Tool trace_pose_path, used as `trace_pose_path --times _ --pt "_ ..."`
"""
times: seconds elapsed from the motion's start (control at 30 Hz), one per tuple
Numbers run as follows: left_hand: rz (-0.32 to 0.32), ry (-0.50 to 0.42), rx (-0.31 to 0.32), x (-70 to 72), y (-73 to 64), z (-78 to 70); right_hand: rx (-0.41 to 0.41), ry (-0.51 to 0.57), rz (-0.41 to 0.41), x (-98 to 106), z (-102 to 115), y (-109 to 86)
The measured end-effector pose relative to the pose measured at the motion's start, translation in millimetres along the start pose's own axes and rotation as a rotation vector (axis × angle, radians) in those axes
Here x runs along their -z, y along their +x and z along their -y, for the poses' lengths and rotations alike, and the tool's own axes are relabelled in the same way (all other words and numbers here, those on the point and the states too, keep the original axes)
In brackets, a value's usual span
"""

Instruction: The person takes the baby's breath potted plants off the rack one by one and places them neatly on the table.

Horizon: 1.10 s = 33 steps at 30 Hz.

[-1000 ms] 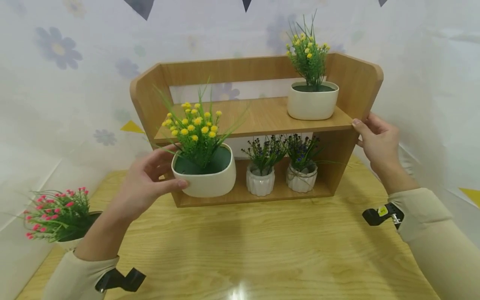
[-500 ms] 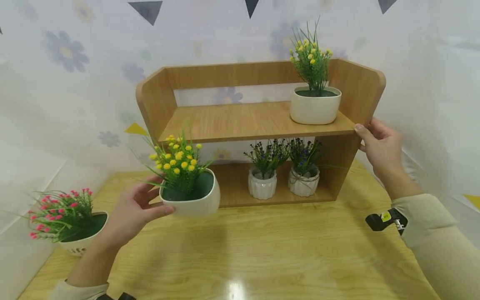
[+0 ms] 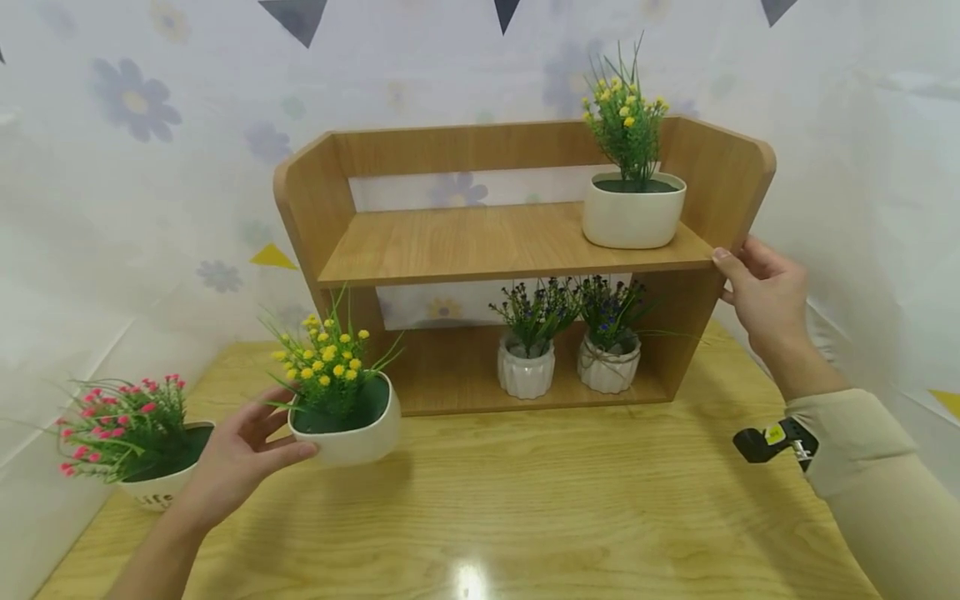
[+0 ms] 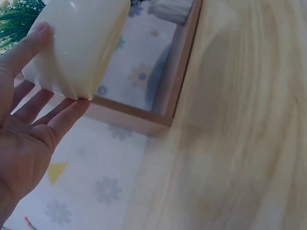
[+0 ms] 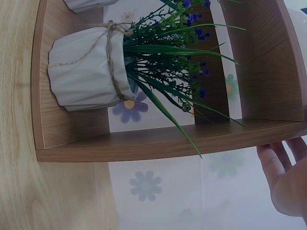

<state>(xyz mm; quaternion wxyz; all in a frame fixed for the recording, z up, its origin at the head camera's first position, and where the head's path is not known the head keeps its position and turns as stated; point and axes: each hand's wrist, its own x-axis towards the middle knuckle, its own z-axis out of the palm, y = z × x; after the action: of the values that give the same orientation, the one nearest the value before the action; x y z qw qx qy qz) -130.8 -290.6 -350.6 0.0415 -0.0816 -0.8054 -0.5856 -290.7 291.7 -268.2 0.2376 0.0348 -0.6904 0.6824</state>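
Observation:
My left hand (image 3: 240, 458) holds a cream oval flowerpot (image 3: 352, 437) with yellow flowers, thumb on the front and fingers at its left side and underneath. In the left wrist view the flowerpot (image 4: 81, 43) is tilted, with the fingertips under its base. It seems to hang just above the table, in front of the wooden shelf's left end. At the right end of that shelf (image 3: 465, 242), my right hand (image 3: 768, 292) grips the side panel, thumb at the front edge and fingers on the outer face. The right wrist view shows the fingers (image 5: 271, 165) touching this panel.
Another cream pot with yellow flowers (image 3: 633, 212) stands on the upper board's right. Two small white pots, one plain (image 3: 525, 371) and one tied with twine (image 3: 609, 367), stand below. A pink-flowered pot (image 3: 168, 487) sits at the left on the wooden table (image 3: 525, 500).
My left hand has carried the yellow-flowered pot left and down, away from the shelf's left front. The right hand keeps its grip on the shelf. The head view has shifted slightly.

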Motion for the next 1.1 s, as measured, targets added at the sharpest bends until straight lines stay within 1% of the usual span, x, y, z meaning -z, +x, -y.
trace_pose_path --times 0.07,0.17,0.33,0.4,0.47,0.57,0.63,0.73,0.93,1.1 --pt "-0.009 -0.002 -0.008 3.0 -2.4 7.0 0.003 0.007 -0.001 0 0 -0.1" --pt "-0.007 -0.033 -0.015 7.3 -6.1 16.9 0.005 0.011 -0.001 0 1 -0.3" --pt "-0.026 0.009 0.023 15.2 -12.0 30.9 0.0 0.016 0.012 0 1 -0.6" --pt "-0.027 0.027 0.028 18.3 -13.2 36.3 -0.004 0.019 0.012 0 1 -0.7" --pt "-0.024 0.028 0.018 20.8 -14.2 41.5 -0.008 0.022 0.008 0 1 -0.9" --pt "-0.026 0.023 -0.018 23.5 -16.2 48.8 -0.009 0.023 0.005 0 1 -1.1" --pt "-0.032 0.022 -0.031 24.9 -17.7 52.7 -0.007 0.023 0.005 0 1 -1.3" --pt "-0.041 0.049 -0.034 26.9 -19.3 58.1 0.003 0.037 0.001 0 1 -1.4" --pt "-0.038 0.092 -0.015 29.4 -20.5 65.3 0.016 0.066 -0.005 -2 2 -1.6" --pt "-0.024 0.122 -0.001 32.3 -21.6 68.3 0.01 0.062 -0.002 -2 2 -1.7"
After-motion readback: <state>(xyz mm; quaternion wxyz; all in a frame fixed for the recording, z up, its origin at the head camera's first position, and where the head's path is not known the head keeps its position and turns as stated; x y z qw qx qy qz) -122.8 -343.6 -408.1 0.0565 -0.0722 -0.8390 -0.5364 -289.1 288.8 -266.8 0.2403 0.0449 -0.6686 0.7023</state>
